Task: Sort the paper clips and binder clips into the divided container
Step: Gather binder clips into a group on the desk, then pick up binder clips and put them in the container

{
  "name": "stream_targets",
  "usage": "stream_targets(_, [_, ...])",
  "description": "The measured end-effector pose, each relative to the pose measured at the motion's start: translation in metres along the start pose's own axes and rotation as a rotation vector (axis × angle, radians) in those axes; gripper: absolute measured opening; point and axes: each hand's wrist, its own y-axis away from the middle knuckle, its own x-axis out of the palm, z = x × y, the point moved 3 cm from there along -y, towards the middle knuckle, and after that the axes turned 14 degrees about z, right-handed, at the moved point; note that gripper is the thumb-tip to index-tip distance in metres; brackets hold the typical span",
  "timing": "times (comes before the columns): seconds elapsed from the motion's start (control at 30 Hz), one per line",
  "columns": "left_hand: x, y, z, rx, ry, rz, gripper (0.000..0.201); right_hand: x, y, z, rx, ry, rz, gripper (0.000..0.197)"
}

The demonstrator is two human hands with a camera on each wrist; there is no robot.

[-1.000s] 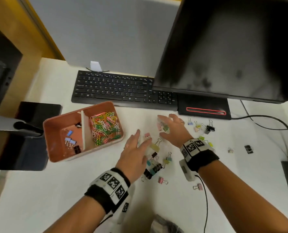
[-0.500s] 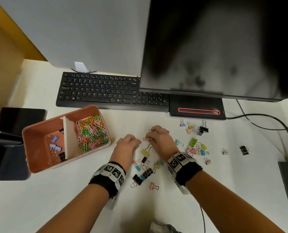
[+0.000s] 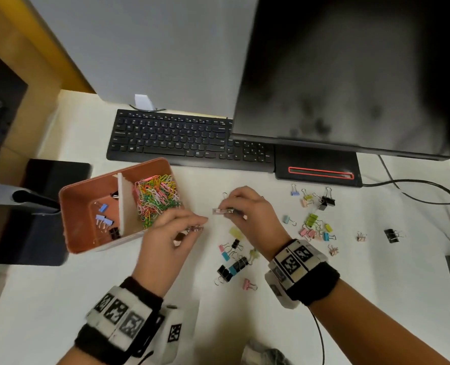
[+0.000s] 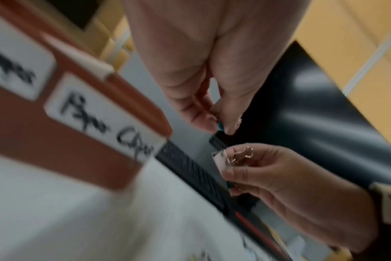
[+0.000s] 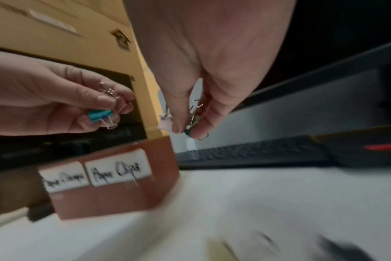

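The terracotta divided container (image 3: 81, 241) stands left of my hands. Its left compartment holds a few blue and black binder clips (image 3: 104, 221), and its right one a heap of coloured paper clips (image 3: 156, 197). My left hand (image 3: 196, 227) hovers beside the container's right wall, pinching a teal binder clip (image 5: 101, 113) with another clip's wire handles above it. My right hand (image 3: 229, 210), just to the right, pinches a pale pink binder clip (image 5: 165, 123) and a teal-green one (image 5: 188, 132). Several loose binder clips (image 3: 234, 262) lie on the desk below my hands, and more (image 3: 313, 225) to the right.
A black keyboard (image 3: 179, 138) and a monitor base (image 3: 318, 167) lie behind the work area, with the screen overhanging. A lone black binder clip (image 3: 391, 235) sits far right near a cable (image 3: 416, 191). White labels (image 5: 118, 170) mark the container's front wall.
Both hands closed on binder clips on the desk, then lifted them. The left hand has moved left to the container's right wall, and the right hand follows.
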Motion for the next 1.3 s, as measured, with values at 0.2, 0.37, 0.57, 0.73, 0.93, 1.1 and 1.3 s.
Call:
stream_targets(0.2, [-0.111, 0.038, 0.032, -0.206, -0.037, -0.308, 0.027, 0.055, -0.058, 0.116, -0.264, -0.058, 0.123, 0.017])
stream_targets(0.37, [-0.146, 0.043, 0.060, -0.396, 0.036, -0.177, 0.047, 0.098, -0.095, 0.161, -0.157, -0.090, 0.250, 0.038])
stream_targets(0.57, [-0.119, 0.045, 0.039, -0.213, -0.007, -0.086, 0.032, 0.076, -0.047, 0.108, -0.141, -0.006, 0.145, 0.037])
stream_targets(0.73, [-0.034, 0.033, 0.037, -0.080, -0.089, 0.245, 0.036, 0.038, 0.024, -0.004, 0.231, 0.175, 0.074, 0.048])
stream_targets(0.93, [0.064, 0.015, 0.048, -0.113, -0.183, 0.560, 0.071, 0.015, 0.069, -0.061, 0.480, 0.269, 0.342, 0.094])
stream_targets(1.1, [0.110, 0.007, 0.054, -0.141, -0.430, 0.626, 0.083, 0.030, 0.067, -0.063, 0.419, 0.522, 0.404, 0.096])
stream_targets(1.3, [0.105, -0.005, 0.065, -0.126, -0.275, 0.452, 0.037, 0.029, 0.060, -0.070, 0.399, 0.250, 0.249, 0.045])
